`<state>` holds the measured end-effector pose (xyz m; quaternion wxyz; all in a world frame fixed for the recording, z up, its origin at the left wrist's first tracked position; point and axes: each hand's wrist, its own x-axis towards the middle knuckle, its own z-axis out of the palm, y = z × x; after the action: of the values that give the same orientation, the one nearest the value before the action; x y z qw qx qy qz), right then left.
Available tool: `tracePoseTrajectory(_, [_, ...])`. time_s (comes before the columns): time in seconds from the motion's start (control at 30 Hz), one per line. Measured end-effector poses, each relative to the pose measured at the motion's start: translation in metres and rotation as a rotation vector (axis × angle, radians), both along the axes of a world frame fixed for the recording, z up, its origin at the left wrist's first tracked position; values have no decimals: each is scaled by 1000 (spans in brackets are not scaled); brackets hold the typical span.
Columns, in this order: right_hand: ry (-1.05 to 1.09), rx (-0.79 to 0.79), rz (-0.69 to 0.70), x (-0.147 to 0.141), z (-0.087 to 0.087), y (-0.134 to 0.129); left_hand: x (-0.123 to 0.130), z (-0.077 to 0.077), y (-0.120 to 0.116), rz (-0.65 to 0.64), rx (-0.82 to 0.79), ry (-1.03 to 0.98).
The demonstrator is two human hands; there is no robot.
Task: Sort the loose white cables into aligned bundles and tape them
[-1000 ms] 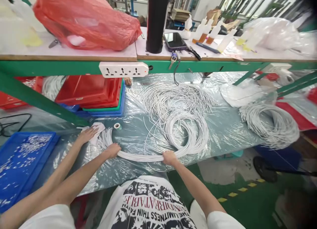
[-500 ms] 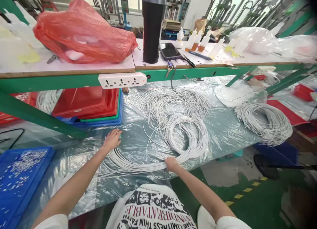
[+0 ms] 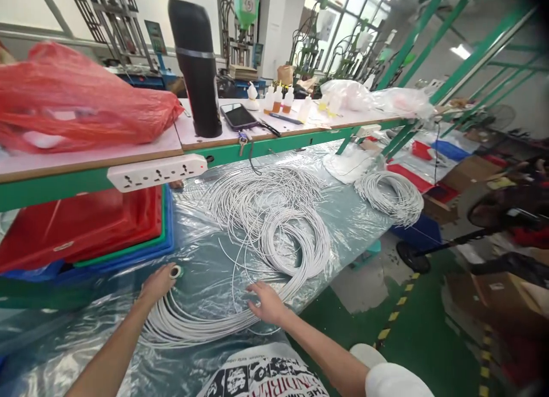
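My left hand (image 3: 156, 284) is closed round a small green roll of tape (image 3: 175, 272) with a pale core, at the left end of a bundle of light grey cables (image 3: 193, 327). My right hand (image 3: 266, 303) hovers over or rests lightly on the same bundle, fingers spread and gripping nothing. To the right, the bundle curves up into a neat cable coil (image 3: 318, 245). Behind the coil spreads a looser heap of cables (image 3: 227, 194), with a few loose ends trailing toward my right hand.
A shelf with a green rail (image 3: 283, 147) crosses above the table, carrying a black flask (image 3: 197, 76), a phone (image 3: 238, 116) and a red plastic bag (image 3: 86, 108). Stacked trays (image 3: 90, 225) stand at left. Another cable coil (image 3: 388, 197) lies at right, near a floor fan (image 3: 414, 257).
My right hand has let go of the cable bundle and opened. My left hand has turned, showing the tape roll. The view has swung up and right.
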<state>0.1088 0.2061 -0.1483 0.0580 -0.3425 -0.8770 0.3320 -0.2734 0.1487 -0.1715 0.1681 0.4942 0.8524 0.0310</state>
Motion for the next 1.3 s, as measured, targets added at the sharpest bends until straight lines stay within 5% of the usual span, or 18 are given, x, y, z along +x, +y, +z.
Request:
tracePoseTrajectory(0.1, [124,-102,-125,-11,6,-18,44,7,-10,-50,169,-69])
tracePoseTrajectory(0.3, [340,-715,-415,-27,7,-46,177,22,-53,-285,412,-452])
tracePoseTrajectory(0.43, [403,-867,-574,-26,2,-52,225,18,-70,-207,473,-486])
tracePoseTrajectory(0.63, [557,-1481,-689,-20,14,-45,240,26,-67,-240,556,-471])
tracePoseTrajectory(0.73, [683,-1626,-708,-17,25,-45,242,41,-62,-281,598,-493])
tracePoseTrajectory(1.07, [759,-1530,-775,16,48,-67,268,88,-49,-162,386,-693])
tracePoseTrajectory(1.3, [600,-1481,-745,20,40,-74,262,116,-65,162,366,-815])
